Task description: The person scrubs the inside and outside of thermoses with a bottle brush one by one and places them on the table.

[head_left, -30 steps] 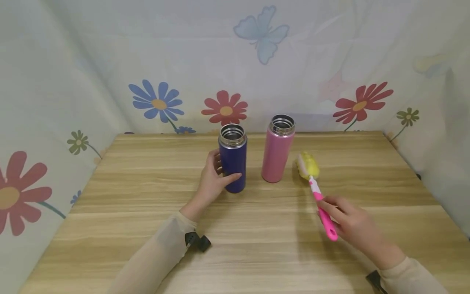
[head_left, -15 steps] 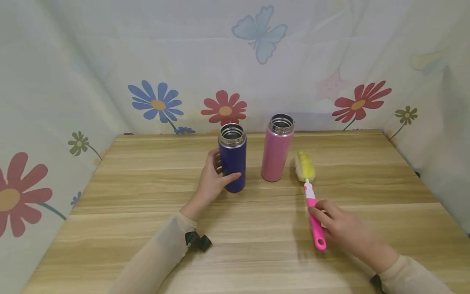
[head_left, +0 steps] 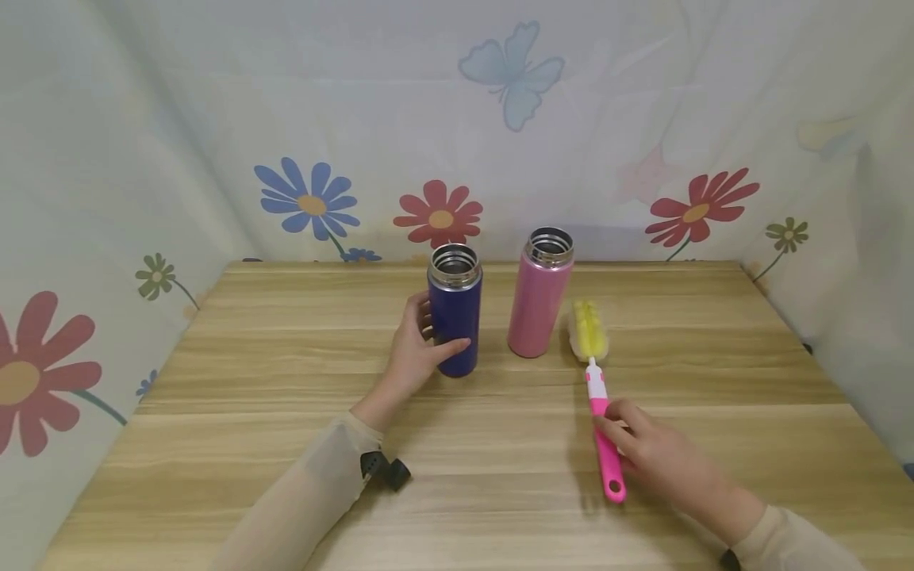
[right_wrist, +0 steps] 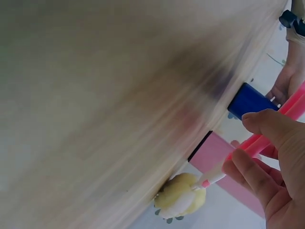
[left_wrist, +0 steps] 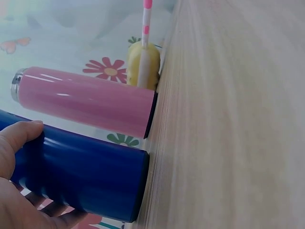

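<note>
Upright on the table, a dark blue flask [head_left: 455, 317] without a lid is gripped by my left hand [head_left: 414, 353], thumb across its front and fingers round its far left side. A pink flask [head_left: 539, 301], also lidless, stands to its right, untouched. Between thumb and fingers, my right hand [head_left: 664, 456] holds a bottle brush [head_left: 598, 400] by its pink handle. The brush's yellow and white sponge head [head_left: 589, 333] points away from me, right of the pink flask. In the right wrist view the sponge head [right_wrist: 181, 195] is at or very near the tabletop.
The wood-grain table [head_left: 286, 444] ends at a pale flowered cloth backdrop [head_left: 343, 103] behind and at both sides. A black wrist strap with a small device [head_left: 385, 469] sits on the left sleeve.
My right hand has moved slightly left with the brush. The brush has swung so its handle end is lower and further left. Left hand and both flasks stay put.
</note>
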